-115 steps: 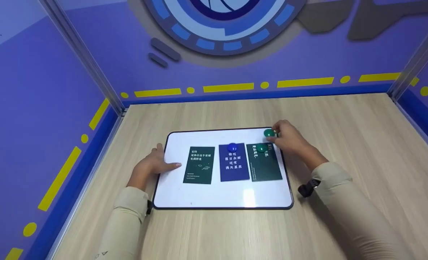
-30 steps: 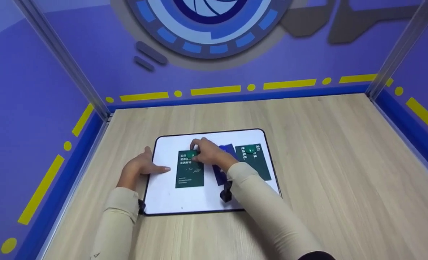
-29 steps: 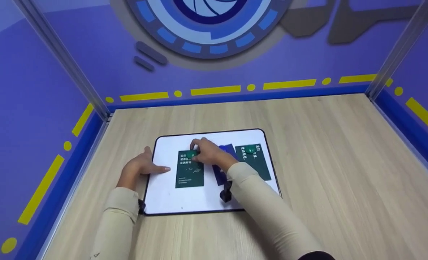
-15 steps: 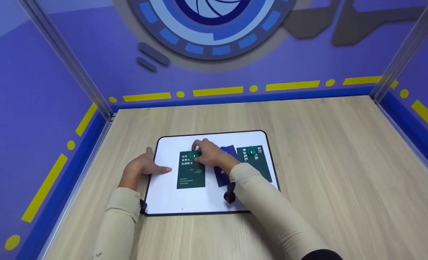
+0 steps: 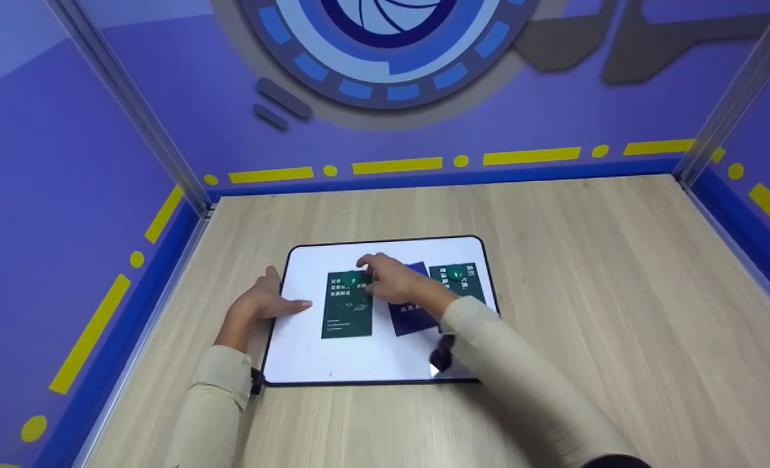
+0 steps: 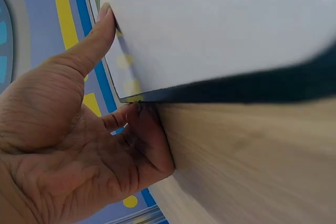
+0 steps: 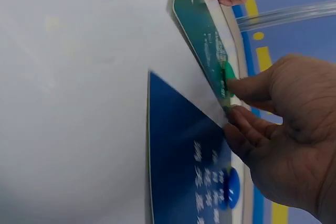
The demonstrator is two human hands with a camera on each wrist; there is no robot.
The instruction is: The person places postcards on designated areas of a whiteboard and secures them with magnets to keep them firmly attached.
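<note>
A whiteboard (image 5: 359, 361) with a dark rim lies on the table. My left hand (image 5: 264, 299) holds its left edge, thumb on the white face and fingers at the rim (image 6: 226, 90). A green round magnet (image 5: 351, 279) sits at the top of the left dark green card (image 5: 347, 318). My right hand (image 5: 394, 281) is just right of that magnet, fingers spread and loosely bent; the right wrist view shows the thumb by the magnet's edge. Under this hand lies a tilted blue card (image 5: 414, 320) with a blue magnet (image 7: 233, 187). Another green magnet (image 5: 455, 272) sits on the right green card (image 5: 472, 286).
The wooden table (image 5: 586, 292) extends around the board. Purple printed panels (image 5: 164, 97) stand at the back and both sides. My right forearm and a black wrist device (image 5: 442, 354) pass over the board's lower right, covering part of the right card.
My right hand carried the green magnet from the board's upper right corner to the left card, then drew slightly right off it. The blue card has turned askew. The left hand stays put.
</note>
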